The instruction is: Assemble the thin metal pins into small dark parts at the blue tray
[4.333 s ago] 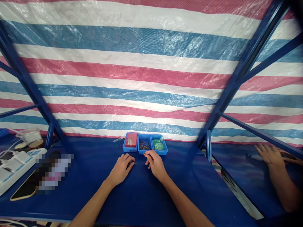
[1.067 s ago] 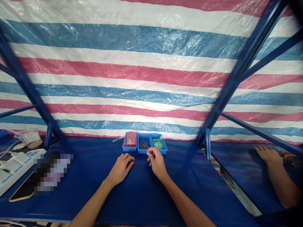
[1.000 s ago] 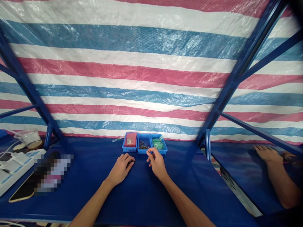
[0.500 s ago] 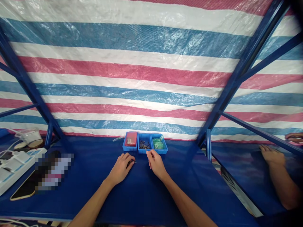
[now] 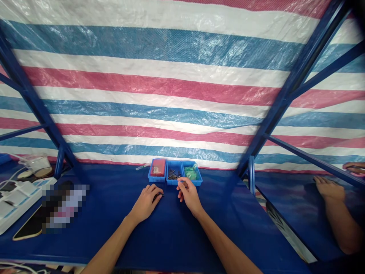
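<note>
My left hand [image 5: 148,201] rests on the blue table [image 5: 168,236], its fingers curled over small dark screws [image 5: 158,195] that partly show beside the thumb. Just in front of the bins is my right hand [image 5: 189,196], loosely bent with its fingers apart and nothing visible in them. Behind it stands a divided blue bin [image 5: 178,182]. Its left compartment holds loose dark screws [image 5: 172,174]; green plastic packets [image 5: 191,173] fill the right one. Adjoining on the left, a smaller blue bin [image 5: 156,179] contains red packets [image 5: 158,167].
Far left are a white power strip [image 5: 25,203], a phone [image 5: 30,224] and a clear plastic container [image 5: 38,163]. A small clear packet [image 5: 142,166] lies left of the bins. Blue metal posts [image 5: 265,118] flank the table. Another person's hand [image 5: 330,188] rests at right.
My right hand has drawn slightly right, away from the screw compartment, and its fingers have loosened from a pinch. The left hand has stayed in place.
</note>
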Motion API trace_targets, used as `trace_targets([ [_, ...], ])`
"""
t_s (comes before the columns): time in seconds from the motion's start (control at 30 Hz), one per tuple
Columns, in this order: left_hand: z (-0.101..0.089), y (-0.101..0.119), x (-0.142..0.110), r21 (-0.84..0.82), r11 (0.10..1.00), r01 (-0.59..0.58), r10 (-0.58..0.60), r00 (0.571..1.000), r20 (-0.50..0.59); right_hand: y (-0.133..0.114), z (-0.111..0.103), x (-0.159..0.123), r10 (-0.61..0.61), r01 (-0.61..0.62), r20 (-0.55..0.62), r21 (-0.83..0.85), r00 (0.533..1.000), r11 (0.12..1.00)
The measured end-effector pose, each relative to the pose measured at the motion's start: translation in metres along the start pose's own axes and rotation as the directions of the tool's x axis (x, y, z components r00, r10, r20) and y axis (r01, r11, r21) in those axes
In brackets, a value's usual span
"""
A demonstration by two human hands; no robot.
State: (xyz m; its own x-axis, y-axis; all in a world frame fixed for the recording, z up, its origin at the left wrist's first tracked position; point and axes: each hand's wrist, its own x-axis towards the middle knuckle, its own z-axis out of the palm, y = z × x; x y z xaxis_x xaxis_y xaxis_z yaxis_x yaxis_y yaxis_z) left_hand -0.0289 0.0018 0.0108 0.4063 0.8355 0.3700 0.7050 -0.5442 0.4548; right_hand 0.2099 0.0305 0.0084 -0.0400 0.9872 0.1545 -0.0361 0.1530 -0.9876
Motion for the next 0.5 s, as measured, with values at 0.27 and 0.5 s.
trace_targets([
  [0.27, -0.002, 0.002, -0.001, 0.0, 1.0, -0.015, 0.015, 1.0, 0.025, 0.001, 0.001, -0.008, -0.176, 0.222, 0.152, -0.374, 0.973, 0.9],
  [0.5, -0.001, 0.003, 0.0, -0.103, 0.994, -0.028, 0.031, 0.999, 0.03, -0.003, 0.01, -0.017, -0.111, 0.389, 0.419, -0.667, 0.901, 0.636],
])
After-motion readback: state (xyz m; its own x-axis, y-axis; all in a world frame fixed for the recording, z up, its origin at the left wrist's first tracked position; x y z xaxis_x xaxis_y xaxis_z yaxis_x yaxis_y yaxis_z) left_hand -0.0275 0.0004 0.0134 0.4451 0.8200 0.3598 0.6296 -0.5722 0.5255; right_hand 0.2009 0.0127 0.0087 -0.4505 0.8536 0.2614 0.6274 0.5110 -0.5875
